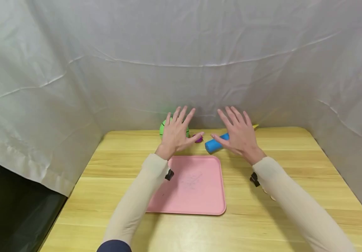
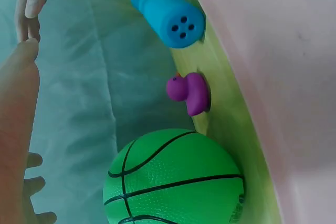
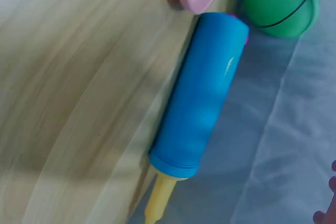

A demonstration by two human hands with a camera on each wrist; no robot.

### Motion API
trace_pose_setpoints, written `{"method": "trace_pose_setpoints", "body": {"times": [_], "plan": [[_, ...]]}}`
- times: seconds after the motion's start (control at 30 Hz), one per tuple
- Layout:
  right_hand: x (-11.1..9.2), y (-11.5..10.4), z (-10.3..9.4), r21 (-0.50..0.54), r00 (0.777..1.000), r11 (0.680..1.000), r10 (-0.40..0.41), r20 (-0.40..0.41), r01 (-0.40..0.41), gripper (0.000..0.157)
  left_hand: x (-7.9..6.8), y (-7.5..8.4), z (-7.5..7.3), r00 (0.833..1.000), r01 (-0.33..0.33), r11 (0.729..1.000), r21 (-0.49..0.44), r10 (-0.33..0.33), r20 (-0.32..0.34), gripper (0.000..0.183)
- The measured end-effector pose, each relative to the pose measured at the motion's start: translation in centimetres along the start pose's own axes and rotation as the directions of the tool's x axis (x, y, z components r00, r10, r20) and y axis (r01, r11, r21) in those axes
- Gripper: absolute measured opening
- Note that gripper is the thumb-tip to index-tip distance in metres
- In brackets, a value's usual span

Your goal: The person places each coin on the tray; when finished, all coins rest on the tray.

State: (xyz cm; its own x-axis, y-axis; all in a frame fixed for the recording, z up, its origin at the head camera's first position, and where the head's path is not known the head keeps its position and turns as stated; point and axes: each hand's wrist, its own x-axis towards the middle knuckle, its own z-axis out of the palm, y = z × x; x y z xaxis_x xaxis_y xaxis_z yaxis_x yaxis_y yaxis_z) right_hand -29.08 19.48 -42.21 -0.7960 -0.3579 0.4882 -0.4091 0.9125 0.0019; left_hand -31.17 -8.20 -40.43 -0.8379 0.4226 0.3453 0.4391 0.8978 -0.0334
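Observation:
Both hands are held out over the back of the table with fingers spread, holding nothing. My left hand overlaps a green ball with black basketball lines in the head view. Close to its thumb is a small purple rubber duck. My right hand is above a blue cylinder with a yellow tip, which looks like a balloon pump; the hand hides part of it in the head view. Several holes show in the pump's flat blue end in the left wrist view.
A pink tray lies on the wooden table in front of the toys, partly under the left forearm. Grey-white curtains rise behind the table and along both sides. Something black is at the lower left.

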Motion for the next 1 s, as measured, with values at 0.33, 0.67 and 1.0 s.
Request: {"method": "trace_pose_setpoints", "body": {"times": [0.33, 0.67, 1.0], "plan": [[-3.9, 0.4, -1.2, 0.053, 0.992, 0.996, -0.060, -0.112, 0.066, 0.111, -2.9, -0.6, 0.8, 0.994, -0.037, 0.996, -0.082, 0.028, -0.109, 0.094], [-6.4, -1.1, -1.9, 0.168, 0.987, 0.982, -0.059, -0.147, 0.084, 0.092, -5.9, -1.5, 0.5, 0.946, -0.168, 0.978, -0.126, 0.124, -0.298, 0.050], [-8.3, -0.4, -2.9, 0.260, 0.995, 0.963, 0.084, -0.046, -0.070, 0.061, -9.1, -3.0, 2.0, 0.954, -0.192, 0.965, -0.178, 0.141, -0.264, 0.034]]}}
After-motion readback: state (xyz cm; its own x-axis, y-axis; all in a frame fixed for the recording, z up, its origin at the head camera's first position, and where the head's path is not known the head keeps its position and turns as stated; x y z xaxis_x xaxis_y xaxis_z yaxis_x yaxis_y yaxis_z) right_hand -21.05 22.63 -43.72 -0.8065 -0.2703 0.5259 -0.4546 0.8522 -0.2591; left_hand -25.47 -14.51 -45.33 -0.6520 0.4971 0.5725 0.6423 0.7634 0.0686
